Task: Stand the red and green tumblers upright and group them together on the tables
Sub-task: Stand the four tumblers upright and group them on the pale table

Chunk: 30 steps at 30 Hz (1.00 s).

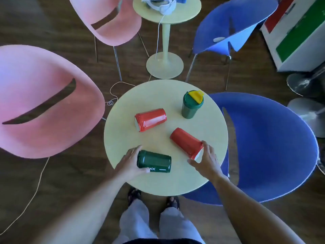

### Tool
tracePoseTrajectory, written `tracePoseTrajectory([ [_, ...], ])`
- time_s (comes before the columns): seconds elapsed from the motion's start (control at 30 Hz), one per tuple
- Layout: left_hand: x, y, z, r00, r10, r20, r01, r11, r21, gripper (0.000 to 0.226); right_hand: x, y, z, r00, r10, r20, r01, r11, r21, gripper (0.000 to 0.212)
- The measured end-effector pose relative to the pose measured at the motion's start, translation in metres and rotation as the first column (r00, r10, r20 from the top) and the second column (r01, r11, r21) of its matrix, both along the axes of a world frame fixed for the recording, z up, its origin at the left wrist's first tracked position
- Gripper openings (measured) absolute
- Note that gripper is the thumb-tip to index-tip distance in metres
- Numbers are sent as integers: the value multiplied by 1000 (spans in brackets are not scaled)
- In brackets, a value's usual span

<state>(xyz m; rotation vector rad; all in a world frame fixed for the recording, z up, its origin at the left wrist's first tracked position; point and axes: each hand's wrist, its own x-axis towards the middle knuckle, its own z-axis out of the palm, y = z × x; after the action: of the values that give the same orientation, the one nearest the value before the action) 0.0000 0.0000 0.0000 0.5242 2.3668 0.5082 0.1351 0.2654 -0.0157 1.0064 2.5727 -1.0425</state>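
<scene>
Tumblers, four in all, sit on the round pale-yellow counter (123,138) in the middle of the frame. One green tumbler with a yellow lid (192,104) stands upright toward the upper right of the counter top. A red tumbler (150,119) lies on its side left of centre, its lidded end pointing to the left. A second red tumbler (186,143) lies tilted toward the lower right, its lidded end nearest the person. The right hand (208,162) is spread around that end, fingers curved open over the rim and thumb below it, touching but not yet closed tight. A dark green tumbler with white lettering (154,162) lies on its side at the lower left of the counter top; the left hand (129,162) cups its left end, fingers wrapped over the top and thumb against the lower side. Pink chairs (44,103) stand at the left of the frame and blue chairs (269,147) at the right. At the top centre a second small counter (184,13) carries a white headset with a cable hanging from it.
</scene>
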Motion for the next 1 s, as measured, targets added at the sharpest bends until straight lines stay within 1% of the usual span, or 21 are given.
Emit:
tracePoseTrajectory([
  [0.07, -3, 3, -1, 1000, -5, 14, 5, 1000, 4, 103, -5, 0, -1, 999, -40, -9, 39, 999, -35, 98],
  [0.23, -2, 2, -11, 998, 7, 55, -7, 1000, -16, 105, -11, -1, -10, 999, -42, -1, 41, 998, -51, 103],
  [0.4, -3, -1, -19, 997, 39, 73, -40, 999, 17, 105, -18, -2, -14, 994, -101, -30, 100, 993, -57, 95],
  [0.6, -3, -2, -23, 995, 63, 82, -68, 996, 59, 101, -21, -2, -3, 989, -88, -119, 88, 996, -7, 88],
  [0.67, -4, -3, -25, 993, 69, 92, -75, 995, 66, 99, -26, -2, 7, 980, -52, -192, 56, 998, 18, 88],
  [0.77, -5, -5, -24, 994, 54, 98, -61, 996, 68, 95, -37, -1, 22, 964, 62, -259, -39, 995, 94, 90],
  [0.9, -2, -4, -23, 995, 38, 96, -47, 995, 92, 89, -44, -6, 33, 956, 237, -174, -202, 960, 195, 92],
  [0.93, -2, -4, -24, 995, 42, 96, -51, 994, 95, 88, -43, -7, 32, 951, 266, -154, -232, 950, 207, 93],
  [1.0, 1, -3, -25, 992, 55, 115, -67, 993, 101, 91, -38, -8, 32, 951, 274, -144, -245, 951, 190, 97],
])
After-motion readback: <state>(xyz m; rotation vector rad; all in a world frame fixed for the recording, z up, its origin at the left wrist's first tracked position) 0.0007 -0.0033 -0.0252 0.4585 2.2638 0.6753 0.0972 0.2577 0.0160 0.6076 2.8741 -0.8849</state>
